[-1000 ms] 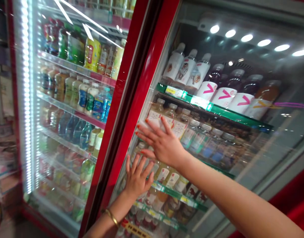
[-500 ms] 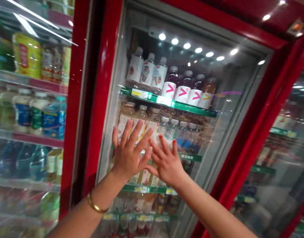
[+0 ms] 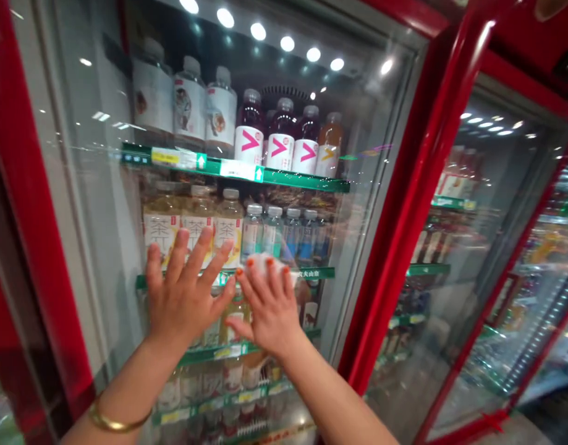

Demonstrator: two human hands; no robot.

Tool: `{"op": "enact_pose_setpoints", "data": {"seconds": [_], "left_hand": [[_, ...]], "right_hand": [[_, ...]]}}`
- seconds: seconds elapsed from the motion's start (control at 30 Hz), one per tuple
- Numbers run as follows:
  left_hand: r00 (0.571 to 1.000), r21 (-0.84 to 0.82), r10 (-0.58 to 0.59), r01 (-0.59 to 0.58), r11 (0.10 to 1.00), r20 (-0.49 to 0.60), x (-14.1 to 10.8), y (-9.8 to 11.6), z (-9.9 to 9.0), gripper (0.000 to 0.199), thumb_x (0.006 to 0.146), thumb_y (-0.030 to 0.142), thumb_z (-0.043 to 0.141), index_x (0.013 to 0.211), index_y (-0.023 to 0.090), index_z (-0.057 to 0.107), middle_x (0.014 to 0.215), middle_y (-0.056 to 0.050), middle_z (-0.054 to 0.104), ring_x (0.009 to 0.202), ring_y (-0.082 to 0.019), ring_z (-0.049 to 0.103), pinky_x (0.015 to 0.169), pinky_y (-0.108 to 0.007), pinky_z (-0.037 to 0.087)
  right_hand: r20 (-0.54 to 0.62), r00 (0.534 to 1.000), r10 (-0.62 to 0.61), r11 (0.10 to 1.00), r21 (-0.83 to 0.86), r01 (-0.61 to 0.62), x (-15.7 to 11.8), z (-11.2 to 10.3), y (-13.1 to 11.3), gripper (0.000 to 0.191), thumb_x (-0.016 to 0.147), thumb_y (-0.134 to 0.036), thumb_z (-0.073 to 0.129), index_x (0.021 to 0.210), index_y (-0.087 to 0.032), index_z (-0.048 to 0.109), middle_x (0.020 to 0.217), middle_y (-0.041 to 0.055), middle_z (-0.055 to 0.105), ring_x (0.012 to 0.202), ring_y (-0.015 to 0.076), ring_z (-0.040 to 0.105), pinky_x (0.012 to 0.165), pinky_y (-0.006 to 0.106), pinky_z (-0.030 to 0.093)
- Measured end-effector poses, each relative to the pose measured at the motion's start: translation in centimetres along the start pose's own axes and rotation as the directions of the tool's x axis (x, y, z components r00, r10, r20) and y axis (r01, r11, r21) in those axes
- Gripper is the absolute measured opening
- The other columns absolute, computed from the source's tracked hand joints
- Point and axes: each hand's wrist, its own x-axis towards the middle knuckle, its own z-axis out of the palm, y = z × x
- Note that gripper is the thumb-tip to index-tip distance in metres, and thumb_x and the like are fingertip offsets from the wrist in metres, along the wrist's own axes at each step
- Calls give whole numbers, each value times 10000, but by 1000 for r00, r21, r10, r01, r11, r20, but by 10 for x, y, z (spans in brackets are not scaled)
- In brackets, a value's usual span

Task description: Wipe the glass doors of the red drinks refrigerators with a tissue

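Note:
Fingers spread, my left hand (image 3: 184,296) is open and flat at the glass door (image 3: 371,167) of a red-framed drinks fridge, holding nothing. A gold bangle (image 3: 119,423) circles that wrist. Beside it, my right hand (image 3: 269,309) is laid out with its fingers over a soft white tissue or cloth (image 3: 264,258), pressed towards the same glass. Only the edge of the white piece shows beyond the orange-painted nails; the rest is hidden under the hand. Behind the glass, tea bottles (image 3: 161,216) and small clear bottles (image 3: 274,232) stand on a shelf.
An upper shelf (image 3: 302,179) carries white-labelled bottles (image 3: 190,102) and dark purple bottles (image 3: 282,133). The red door frame (image 3: 404,204) rises on the right. Past it stands another glass-fronted fridge (image 3: 450,266). Lights reflect in the glass.
The view has swung right and come closer to the door, so the left-hand fridge has mostly left the picture. Both hands stay at the glass, the white piece still under the right fingers.

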Motion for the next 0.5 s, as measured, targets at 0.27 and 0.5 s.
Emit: {"op": "enact_pose_setpoints", "data": {"seconds": [0.27,0.5], "left_hand": [[1000,61,27,-28,998,12,-4,1,0,884,982,406,725,1750,406,287,1864,65,166,1731,-351,194,1442,-601,47],[999,70,52,-52,996,-8,-6,-4,-2,895,964,375,742,1744,398,305,1844,11,246,1727,-351,213,1427,-652,111]], "right_hand": [[-73,905,419,900,-94,-425,-61,-12,68,796,1137,-513,328,1799,-206,12,1889,132,45,1757,368,-35,1360,742,210],[11,993,117,992,-44,-116,-42,8,-22,903,1024,-809,459,1751,-285,346,1890,10,147,1750,410,-37,1408,675,2]]}}
